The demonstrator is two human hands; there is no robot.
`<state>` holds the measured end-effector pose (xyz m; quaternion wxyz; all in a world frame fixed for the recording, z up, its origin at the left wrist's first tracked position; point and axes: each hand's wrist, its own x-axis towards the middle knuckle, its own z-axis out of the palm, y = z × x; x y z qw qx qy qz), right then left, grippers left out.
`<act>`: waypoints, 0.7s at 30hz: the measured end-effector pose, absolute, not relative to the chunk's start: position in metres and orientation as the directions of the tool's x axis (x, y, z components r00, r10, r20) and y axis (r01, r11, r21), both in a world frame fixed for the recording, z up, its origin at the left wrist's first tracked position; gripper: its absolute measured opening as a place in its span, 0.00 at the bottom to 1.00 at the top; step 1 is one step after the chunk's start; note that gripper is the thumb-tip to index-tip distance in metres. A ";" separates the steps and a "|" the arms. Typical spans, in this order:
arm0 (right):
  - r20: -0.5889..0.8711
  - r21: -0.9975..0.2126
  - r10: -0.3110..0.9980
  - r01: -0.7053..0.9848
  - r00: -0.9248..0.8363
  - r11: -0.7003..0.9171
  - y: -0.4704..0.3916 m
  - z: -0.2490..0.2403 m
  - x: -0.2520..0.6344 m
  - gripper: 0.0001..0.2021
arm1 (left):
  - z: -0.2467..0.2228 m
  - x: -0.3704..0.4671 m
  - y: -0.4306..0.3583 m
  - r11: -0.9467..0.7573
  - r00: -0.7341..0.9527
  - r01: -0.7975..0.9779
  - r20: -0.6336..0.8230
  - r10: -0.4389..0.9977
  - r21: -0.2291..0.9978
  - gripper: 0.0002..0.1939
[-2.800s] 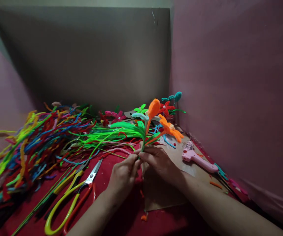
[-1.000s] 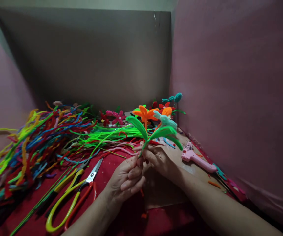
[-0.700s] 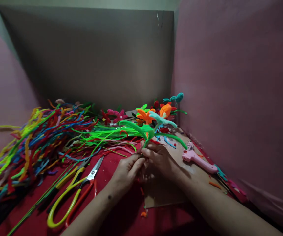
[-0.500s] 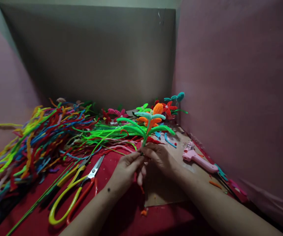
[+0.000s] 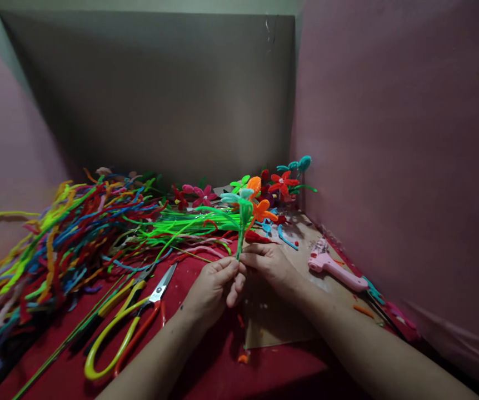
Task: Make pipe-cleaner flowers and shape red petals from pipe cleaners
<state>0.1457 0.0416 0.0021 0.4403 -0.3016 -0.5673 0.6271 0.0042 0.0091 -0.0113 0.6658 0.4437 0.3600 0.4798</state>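
The left hand (image 5: 212, 289) and the right hand (image 5: 273, 269) are both pinching the green stem (image 5: 240, 244) of a fuzzy flower spray (image 5: 245, 210), which is standing nearly upright at twelve o'clock from them. Its orange bloom (image 5: 262, 211) is leaning toward one o'clock. Scissors (image 5: 156, 296) are lying at eight o'clock, a pink glue gun (image 5: 336, 270) is resting at three on cardboard (image 5: 283, 328), and loose pipe cleaners (image 5: 85, 222) are sprawling around nine.

Flower sprig (image 5: 243, 214): orange, pale mint, green. Scissors (image 5: 156, 294): yellow and red, silver-bladed. Pliers (image 5: 116, 298): yellow and black. Glue gun (image 5: 339, 273): pink. Cloth (image 5: 206, 361): dark red. Cardboard (image 5: 281, 328): brown.
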 end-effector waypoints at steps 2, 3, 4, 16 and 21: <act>0.090 -0.958 0.887 -0.283 -0.452 -0.048 0.043 -0.001 0.145 0.11 | -0.011 0.004 0.010 0.159 0.299 -0.335 -0.055 0.953 0.929 0.10; 0.082 -0.947 0.882 -0.313 -0.465 -0.076 0.043 -0.003 0.144 0.11 | -0.011 0.004 0.011 0.169 0.308 -0.346 -0.059 0.949 0.923 0.10; 0.081 -0.937 0.876 -0.335 -0.475 -0.095 0.044 -0.005 0.144 0.11 | -0.011 0.004 0.011 0.180 0.319 -0.355 -0.062 0.946 0.917 0.10; 0.008 -0.987 0.933 0.149 -0.361 0.067 0.041 0.008 0.145 0.11 | -0.026 0.005 0.017 0.221 0.287 -0.366 -0.117 0.951 0.904 0.12; -0.039 -0.964 0.942 0.261 -0.333 0.052 0.045 -0.001 0.143 0.11 | -0.031 0.004 0.018 0.271 0.250 -0.335 -0.192 0.949 0.902 0.12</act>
